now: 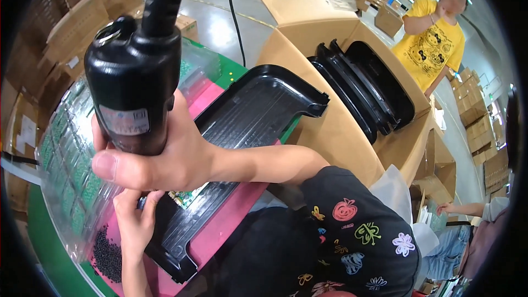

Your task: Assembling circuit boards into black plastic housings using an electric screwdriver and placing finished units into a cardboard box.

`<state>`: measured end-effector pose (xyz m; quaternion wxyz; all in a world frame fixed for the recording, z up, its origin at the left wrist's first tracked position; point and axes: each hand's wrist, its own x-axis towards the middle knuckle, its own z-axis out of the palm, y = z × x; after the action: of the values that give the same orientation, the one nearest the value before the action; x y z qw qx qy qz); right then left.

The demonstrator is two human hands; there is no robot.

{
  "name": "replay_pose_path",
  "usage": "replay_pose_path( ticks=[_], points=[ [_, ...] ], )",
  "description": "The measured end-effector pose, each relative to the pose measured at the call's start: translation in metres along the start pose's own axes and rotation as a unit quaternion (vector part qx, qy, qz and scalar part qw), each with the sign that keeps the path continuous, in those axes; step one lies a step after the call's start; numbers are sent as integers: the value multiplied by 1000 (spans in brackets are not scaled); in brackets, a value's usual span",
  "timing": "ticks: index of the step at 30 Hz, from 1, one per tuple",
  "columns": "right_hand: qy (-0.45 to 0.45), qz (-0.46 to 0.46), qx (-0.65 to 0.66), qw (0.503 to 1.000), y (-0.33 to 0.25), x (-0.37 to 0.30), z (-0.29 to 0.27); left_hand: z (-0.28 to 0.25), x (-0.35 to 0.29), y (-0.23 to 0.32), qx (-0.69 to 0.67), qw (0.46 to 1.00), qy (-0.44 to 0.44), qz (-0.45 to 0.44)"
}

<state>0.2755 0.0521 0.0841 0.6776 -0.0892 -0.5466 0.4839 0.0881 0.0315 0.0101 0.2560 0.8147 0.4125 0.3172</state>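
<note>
My right hand [159, 157] is wrapped round a black electric screwdriver [129, 99], held upright with its thick cord rising from the top. Below it, my left hand [135, 220] is closed in a pinch at the screwdriver's lower end; what sits between the fingertips is mostly hidden. Under both hands a long black plastic housing [242, 115] lies slantwise across a pink mat [217, 231]. Part of a green circuit board [187, 198] shows inside the housing, beside my left fingers. The screwdriver's tip is out of sight behind my hands.
Clear trays of green circuit boards [74, 159] stand left. A heap of small black screws [107, 256] lies near my left wrist. An open carton [319, 132] on the right holds several black housings [379, 85]. A person in a yellow shirt [432, 41] stands beyond it.
</note>
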Motion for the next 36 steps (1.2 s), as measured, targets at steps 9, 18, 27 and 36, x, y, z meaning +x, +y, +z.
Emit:
replay_pose_path(
  ticks=[9,18,27,36],
  points=[
    [6,46,69,997,1,1,11,-4,-11,-10,-97,993,19,-58],
    [33,34,66,997,5,-2,16,0,-9,10,67,991,71,87],
    [60,27,38,997,12,-8,11,1,-4,14,183,955,109,206],
    [57,46,70,995,7,-10,5,-3,0,21,235,943,96,215]
  ],
)
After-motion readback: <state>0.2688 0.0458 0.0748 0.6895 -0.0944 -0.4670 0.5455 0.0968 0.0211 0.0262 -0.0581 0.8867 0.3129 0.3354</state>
